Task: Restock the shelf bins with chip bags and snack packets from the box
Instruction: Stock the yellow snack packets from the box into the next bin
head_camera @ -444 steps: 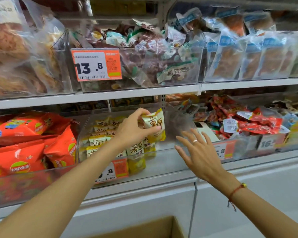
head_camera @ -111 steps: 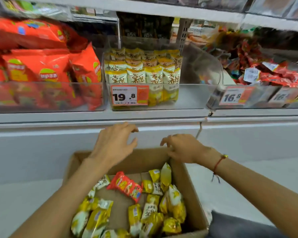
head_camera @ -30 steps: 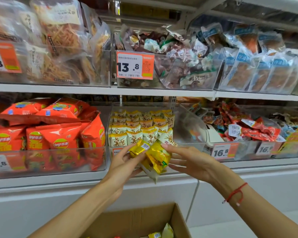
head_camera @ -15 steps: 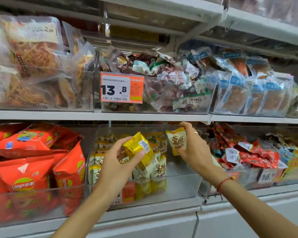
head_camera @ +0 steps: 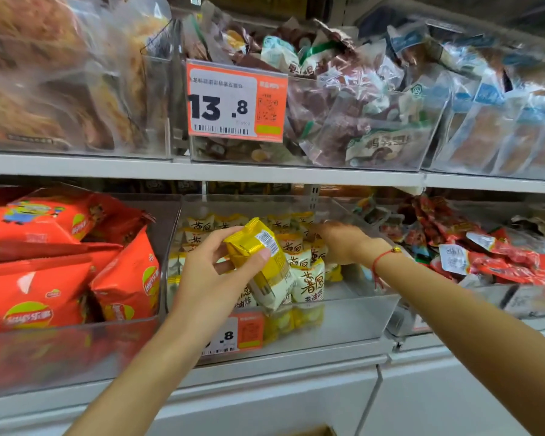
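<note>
- The right hand (head_camera: 337,243) reaches into the clear bin (head_camera: 359,316); its fingertips are sunk among the yellow packets (head_camera: 309,281), so its grip cannot be told.
- The lower price tag (head_camera: 233,338) is partly covered by the left forearm; only ".8" reads.
- The cardboard box (head_camera: 312,432) shows only as a sliver at the bottom edge.
- The upper-left bags (head_camera: 44,73) are blurred behind plastic.
- The red chip bags (head_camera: 38,278) are cut off by the left edge.

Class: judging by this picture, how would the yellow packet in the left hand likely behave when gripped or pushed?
The yellow packet, pinched in the left hand, looks puffy and creased, so probably light and yielding. Its glossy wrapper may be slippery. Pushed, it would likely slide or topple, not roll.
</note>
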A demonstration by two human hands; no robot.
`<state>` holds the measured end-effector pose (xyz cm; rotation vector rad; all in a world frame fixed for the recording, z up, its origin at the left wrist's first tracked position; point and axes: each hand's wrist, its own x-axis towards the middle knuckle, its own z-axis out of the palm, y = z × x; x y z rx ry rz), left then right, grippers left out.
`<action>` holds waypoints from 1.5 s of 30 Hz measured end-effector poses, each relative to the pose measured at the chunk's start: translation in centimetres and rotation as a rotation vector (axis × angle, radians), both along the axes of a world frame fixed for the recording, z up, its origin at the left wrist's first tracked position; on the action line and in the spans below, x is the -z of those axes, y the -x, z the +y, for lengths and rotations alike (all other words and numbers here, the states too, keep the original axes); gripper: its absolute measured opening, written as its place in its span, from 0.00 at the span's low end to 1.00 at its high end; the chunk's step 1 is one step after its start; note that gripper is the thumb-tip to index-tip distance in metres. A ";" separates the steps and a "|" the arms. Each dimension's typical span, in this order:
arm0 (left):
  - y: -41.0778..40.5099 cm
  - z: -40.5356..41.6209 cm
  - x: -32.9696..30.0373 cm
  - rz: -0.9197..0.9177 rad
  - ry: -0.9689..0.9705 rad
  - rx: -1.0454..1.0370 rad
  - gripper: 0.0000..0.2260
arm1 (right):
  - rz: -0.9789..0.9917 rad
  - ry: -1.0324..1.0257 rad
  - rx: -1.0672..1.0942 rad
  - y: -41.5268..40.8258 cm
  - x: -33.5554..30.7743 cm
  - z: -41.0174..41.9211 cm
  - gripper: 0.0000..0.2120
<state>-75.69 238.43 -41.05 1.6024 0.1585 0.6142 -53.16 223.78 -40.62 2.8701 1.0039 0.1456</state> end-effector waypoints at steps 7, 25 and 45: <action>0.2 -0.1 -0.2 0.025 0.024 0.027 0.12 | 0.201 -0.088 -0.029 -0.9 -1.7 -0.6 0.26; -0.2 0.5 -0.2 0.091 0.059 0.037 0.16 | -0.223 -0.075 -0.081 0.1 0.5 -1.7 0.32; 0.3 -2.8 0.5 0.133 0.201 0.087 0.19 | 0.123 -0.240 -0.043 6.4 -0.5 -5.5 0.15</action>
